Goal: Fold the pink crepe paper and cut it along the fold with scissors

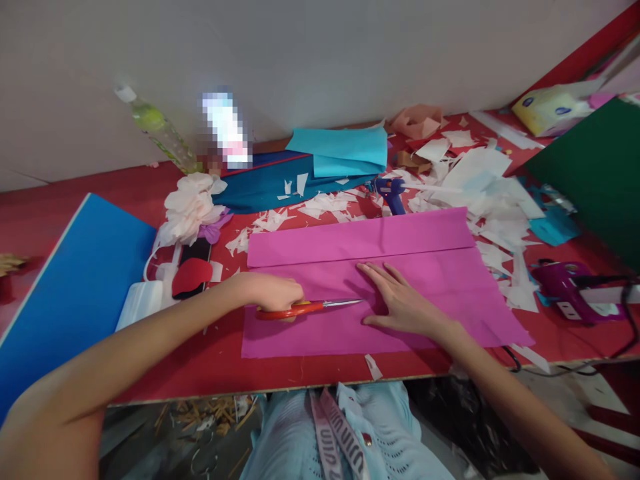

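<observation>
The left hand (270,292) curls closed around red-handled scissors (310,308) on folded magenta paper (430,233), while the right hand (400,300), fingers spread flat and holding nothing, apparently pins the sheet steady.

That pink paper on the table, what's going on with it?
A person is working at a red table. Their left hand grips red-handled scissors, the blades over a folded pink paper sheet, while their right hand presses flat on the sheet. White paper scraps and a blue glue gun lie beyond it.
</observation>
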A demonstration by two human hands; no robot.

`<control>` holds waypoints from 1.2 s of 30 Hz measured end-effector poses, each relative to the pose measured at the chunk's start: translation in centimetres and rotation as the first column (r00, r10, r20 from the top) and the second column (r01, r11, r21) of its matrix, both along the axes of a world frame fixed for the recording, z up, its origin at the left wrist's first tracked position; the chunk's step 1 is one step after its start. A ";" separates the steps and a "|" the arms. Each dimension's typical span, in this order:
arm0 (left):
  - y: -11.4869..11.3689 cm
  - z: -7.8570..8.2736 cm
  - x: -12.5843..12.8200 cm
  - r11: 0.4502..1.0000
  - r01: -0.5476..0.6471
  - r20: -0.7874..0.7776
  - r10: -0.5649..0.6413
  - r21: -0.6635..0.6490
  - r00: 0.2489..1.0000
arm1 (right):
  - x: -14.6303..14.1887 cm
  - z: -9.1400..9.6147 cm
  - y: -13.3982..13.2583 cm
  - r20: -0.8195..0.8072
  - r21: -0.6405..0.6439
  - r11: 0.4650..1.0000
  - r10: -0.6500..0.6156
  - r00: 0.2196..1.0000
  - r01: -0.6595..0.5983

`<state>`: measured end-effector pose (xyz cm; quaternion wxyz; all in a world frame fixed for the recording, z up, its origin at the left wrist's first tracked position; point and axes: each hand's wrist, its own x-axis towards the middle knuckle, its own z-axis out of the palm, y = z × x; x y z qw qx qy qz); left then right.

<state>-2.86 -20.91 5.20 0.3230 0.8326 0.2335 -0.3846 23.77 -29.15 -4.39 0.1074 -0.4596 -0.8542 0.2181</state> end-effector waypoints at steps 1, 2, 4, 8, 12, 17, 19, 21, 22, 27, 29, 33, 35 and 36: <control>0.0 0.1 0.1 1.000 0.010 0.001 -0.010 0.005 1.000 | 0.0 0.0 0.0 0.000 0.000 1.000 -0.001 1.000 0.001; 0.0 0.1 0.2 1.000 0.016 0.001 -0.016 0.009 1.000 | 0.0 0.0 0.0 -0.002 0.000 1.000 -0.002 1.000 0.002; 0.0 0.2 0.2 1.000 0.019 -0.005 -0.019 0.007 1.000 | 0.0 -0.1 0.0 -0.010 0.000 1.000 -0.004 1.000 0.004; 0.1 0.4 -0.1 1.000 0.004 -0.034 -0.004 0.004 0.999 | 0.2 -0.3 0.0 -0.019 0.001 1.000 0.003 1.000 -0.003; 0.2 0.3 0.0 1.000 0.015 -0.020 -0.015 0.009 1.000 | 0.1 -0.3 0.0 -0.014 0.005 1.000 -0.001 1.000 0.001; 0.1 0.3 1.1 0.997 0.067 -0.015 -0.066 0.031 0.998 | 0.1 -0.1 0.0 -0.005 0.000 1.000 0.011 1.000 -0.011; 0.0 0.5 1.6 0.995 0.080 -0.025 -0.079 0.051 0.997 | 0.1 -0.1 0.0 -0.009 0.002 1.000 0.014 1.000 -0.014; 0.0 0.7 2.1 0.994 0.090 -0.022 -0.089 0.059 0.996 | 0.1 -0.1 0.0 -0.012 0.006 1.000 0.013 1.000 -0.013; 0.0 0.7 2.3 0.994 0.094 -0.020 -0.093 0.059 0.995 | 0.1 -0.1 0.0 -0.013 0.008 1.000 0.012 1.000 -0.012; -0.1 0.7 2.6 0.990 0.120 -0.017 -0.120 0.075 0.993 | 0.0 0.0 0.0 -0.002 0.007 1.000 0.010 1.000 -0.010; -0.1 0.5 2.6 0.986 0.140 -0.001 -0.141 0.093 0.990 | 0.0 0.0 0.0 -0.007 0.003 1.000 0.012 1.000 -0.012; 0.0 0.1 2.5 0.987 0.123 0.040 -0.128 0.108 0.991 | 0.1 -0.1 0.0 -0.019 0.005 1.000 0.012 1.000 -0.011; 0.1 0.0 2.2 0.991 0.088 0.059 -0.094 0.101 0.994 | 0.0 -0.2 0.0 -0.014 0.010 1.000 0.012 1.000 -0.012; 0.2 0.0 2.0 0.993 0.072 0.064 -0.078 0.094 0.995 | -0.1 -0.2 0.0 -0.012 0.013 1.000 0.014 1.000 -0.013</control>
